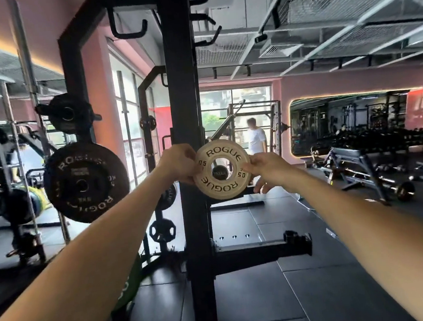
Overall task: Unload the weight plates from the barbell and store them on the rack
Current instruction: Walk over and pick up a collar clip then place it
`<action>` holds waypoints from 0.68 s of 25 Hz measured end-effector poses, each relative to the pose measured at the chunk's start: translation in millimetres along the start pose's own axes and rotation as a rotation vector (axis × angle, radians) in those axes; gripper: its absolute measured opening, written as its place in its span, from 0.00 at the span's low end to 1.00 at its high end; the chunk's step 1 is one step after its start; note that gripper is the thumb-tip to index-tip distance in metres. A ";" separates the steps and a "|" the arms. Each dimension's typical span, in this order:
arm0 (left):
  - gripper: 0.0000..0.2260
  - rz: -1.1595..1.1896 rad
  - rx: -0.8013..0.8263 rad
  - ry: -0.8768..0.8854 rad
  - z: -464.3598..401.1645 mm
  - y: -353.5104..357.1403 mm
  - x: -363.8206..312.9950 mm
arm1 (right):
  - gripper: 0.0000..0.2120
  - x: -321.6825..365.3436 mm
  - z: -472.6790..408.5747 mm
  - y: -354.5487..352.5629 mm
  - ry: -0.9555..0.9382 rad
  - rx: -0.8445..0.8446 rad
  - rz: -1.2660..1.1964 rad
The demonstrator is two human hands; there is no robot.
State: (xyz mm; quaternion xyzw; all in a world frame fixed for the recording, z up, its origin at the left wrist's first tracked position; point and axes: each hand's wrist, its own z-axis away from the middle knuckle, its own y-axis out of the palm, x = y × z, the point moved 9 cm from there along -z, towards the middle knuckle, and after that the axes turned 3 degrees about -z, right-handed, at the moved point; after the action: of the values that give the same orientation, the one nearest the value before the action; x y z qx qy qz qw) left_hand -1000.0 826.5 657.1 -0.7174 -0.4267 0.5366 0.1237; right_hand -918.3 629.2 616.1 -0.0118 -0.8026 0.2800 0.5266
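- Both arms reach forward; the left hand pinches the left rim of a small white plate, fingers curled round its edge.
- The right hand pinches the right rim, thumb on the face, other fingers behind.
- The plate is held upright, facing the camera, just right of the black rack post, at about the height of a storage peg whose end shows through the plate's hole.
- Judgement: the plate looks lined up with the peg, but whether it is already on it or only in front cannot be told.
- To the left, a large black plate hangs on the rack, and a smaller black one above it; these read as already stored.
- Lower, a safety arm juts right from the post.
- Farther back, a barbell lies on the floor beside a bench; whether it belongs to the task is unclear.
- A person stands by the far window.
- Judgement: storing is under way; how many plates remain is not shown.
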 end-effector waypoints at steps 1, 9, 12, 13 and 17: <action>0.10 0.001 0.000 -0.006 -10.1 6.0 6.0 | 0.18 -7.6 -13.2 1.2 0.005 -0.001 0.003; 0.09 -0.019 -0.036 -0.043 -76.3 43.9 51.7 | 0.16 -59.5 -93.6 17.5 0.052 0.000 0.015; 0.11 -0.053 -0.042 -0.011 -93.3 50.8 57.5 | 0.14 -67.6 -108.1 15.6 0.028 0.044 0.019; 0.12 -0.072 -0.023 0.020 -96.0 53.1 57.1 | 0.13 -67.4 -109.8 14.4 0.009 0.061 0.061; 0.11 -0.235 -0.126 0.184 -91.5 51.1 49.3 | 0.09 -57.6 -111.6 14.2 -0.137 0.011 0.209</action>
State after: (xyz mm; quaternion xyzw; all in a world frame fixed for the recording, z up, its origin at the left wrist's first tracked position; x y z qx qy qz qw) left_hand -892.4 857.9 628.0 -0.7150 -0.5273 0.4228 0.1788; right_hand -801.5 671.9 593.5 -0.0734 -0.8296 0.3379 0.4385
